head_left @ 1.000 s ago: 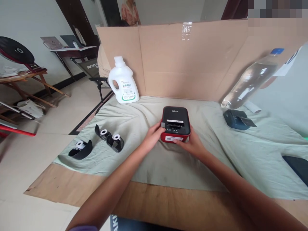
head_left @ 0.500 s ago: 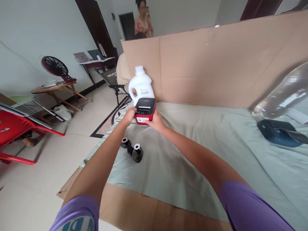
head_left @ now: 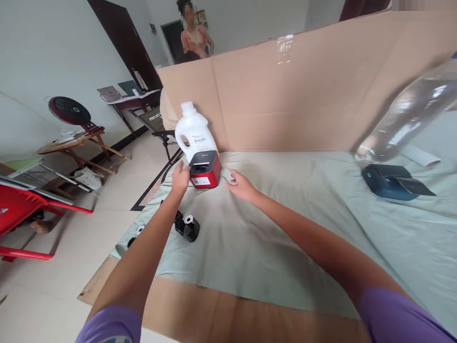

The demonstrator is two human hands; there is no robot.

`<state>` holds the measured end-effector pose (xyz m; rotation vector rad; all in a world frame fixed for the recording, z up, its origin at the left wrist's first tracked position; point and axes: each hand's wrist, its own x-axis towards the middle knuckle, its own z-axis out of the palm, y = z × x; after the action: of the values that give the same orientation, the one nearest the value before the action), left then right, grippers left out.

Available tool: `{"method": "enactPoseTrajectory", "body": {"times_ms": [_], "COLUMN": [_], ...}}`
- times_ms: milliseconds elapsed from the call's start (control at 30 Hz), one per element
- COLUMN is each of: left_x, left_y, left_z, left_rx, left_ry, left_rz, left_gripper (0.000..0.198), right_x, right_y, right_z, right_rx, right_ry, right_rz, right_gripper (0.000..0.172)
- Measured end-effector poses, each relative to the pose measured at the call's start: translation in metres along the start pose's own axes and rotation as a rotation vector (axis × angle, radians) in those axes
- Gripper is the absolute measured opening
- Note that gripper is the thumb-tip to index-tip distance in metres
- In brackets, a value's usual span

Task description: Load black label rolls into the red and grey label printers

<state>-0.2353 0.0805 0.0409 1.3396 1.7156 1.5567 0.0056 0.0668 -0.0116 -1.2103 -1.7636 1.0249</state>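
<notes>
A small red and black label printer (head_left: 204, 169) stands on the pale green cloth (head_left: 285, 224), right in front of a white detergent jug (head_left: 193, 131). My left hand (head_left: 180, 177) hovers just left of the printer with fingers apart, not touching it. My right hand (head_left: 241, 185) is a little to the printer's right, fingers loosely spread and empty. Black label roll holders with white rolls (head_left: 186, 225) lie nearer to me under my left forearm; another (head_left: 135, 234) sits at the cloth's left edge.
A cardboard wall (head_left: 303, 95) backs the cloth. A dark blue printer (head_left: 391, 181), a white tube (head_left: 423, 156) and a tilted clear bottle (head_left: 407, 119) are at the right. A folding chair (head_left: 157, 121), fan, wooden table and red chair stand left. A person stands in the far doorway.
Both hands carried the printer from the middle of the cloth to the far left by the jug, set it down and let go. Both hands now sit apart from it.
</notes>
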Motion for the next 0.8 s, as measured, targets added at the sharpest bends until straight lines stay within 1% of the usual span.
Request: {"method": "enactPoseTrajectory", "body": {"times_ms": [33, 67, 100, 133, 167, 200, 267, 300, 333, 367, 400, 433, 467, 533, 567, 633, 700, 800], "left_x": [-0.017, -0.038, -0.061, -0.086, -0.113, -0.140, -0.190, -0.213, -0.232, -0.250, -0.264, -0.276, -0.287, -0.302, -0.308, -0.316, -0.321, -0.326], "left_y": [0.008, 0.015, 0.021, 0.025, 0.028, 0.030, 0.032, 0.034, 0.037, 0.040, 0.044, 0.048, 0.052, 0.059, 0.061, 0.062, 0.063, 0.062], "left_z": [0.002, 0.006, 0.013, 0.021, 0.032, 0.045, 0.074, 0.088, 0.103, 0.116, 0.128, 0.139, 0.148, 0.162, 0.166, 0.169, 0.167, 0.159], "left_rx": [0.038, 0.048, 0.033, 0.015, 0.028, 0.075, 0.250, 0.337, 0.418, 0.488, 0.548, 0.598, 0.637, 0.690, 0.707, 0.728, 0.735, 0.717], "left_ry": [0.127, 0.207, 0.210, 0.151, 0.018, -0.159, -0.587, -0.759, -0.903, -1.018, -1.095, -1.141, -1.157, -1.143, -1.133, -1.134, -1.150, -1.169], "left_rz": [0.113, 0.215, 0.291, 0.336, 0.357, 0.366, 0.412, 0.470, 0.530, 0.588, 0.640, 0.682, 0.714, 0.763, 0.782, 0.809, 0.825, 0.842], "left_gripper": [0.032, 0.036, 0.039, 0.039, 0.036, 0.034, 0.035, 0.039, 0.044, 0.049, 0.053, 0.056, 0.058, 0.062, 0.064, 0.068, 0.070, 0.069], "right_x": [-0.024, -0.049, -0.076, -0.104, -0.132, -0.159, -0.207, -0.226, -0.242, -0.254, -0.262, -0.265, -0.264, -0.254, -0.245, -0.225, -0.208, -0.194], "right_y": [0.009, 0.022, 0.036, 0.051, 0.065, 0.079, 0.102, 0.111, 0.118, 0.123, 0.128, 0.132, 0.135, 0.137, 0.137, 0.135, 0.131, 0.120], "right_z": [-0.023, -0.049, -0.077, -0.109, -0.141, -0.175, -0.239, -0.268, -0.293, -0.313, -0.329, -0.341, -0.348, -0.355, -0.357, -0.359, -0.362, -0.361], "right_rx": [-0.032, -0.084, -0.149, -0.224, -0.299, -0.367, -0.460, -0.518, -0.607, -0.693, -0.764, -0.816, -0.841, -0.825, -0.799, -0.748, -0.727, -0.740], "right_ry": [0.014, 0.023, 0.048, 0.083, 0.138, 0.206, 0.396, 0.526, 0.648, 0.743, 0.802, 0.828, 0.818, 0.756, 0.729, 0.719, 0.734, 0.753], "right_rz": [-0.005, -0.005, -0.006, 0.000, 0.017, 0.048, 0.185, 0.275, 0.357, 0.423, 0.490, 0.552, 0.603, 0.665, 0.668, 0.649, 0.649, 0.713], "right_gripper": [0.072, 0.065, 0.056, 0.047, 0.040, 0.036, 0.037, 0.043, 0.054, 0.066, 0.078, 0.088, 0.096, 0.105, 0.107, 0.108, 0.106, 0.101]}}
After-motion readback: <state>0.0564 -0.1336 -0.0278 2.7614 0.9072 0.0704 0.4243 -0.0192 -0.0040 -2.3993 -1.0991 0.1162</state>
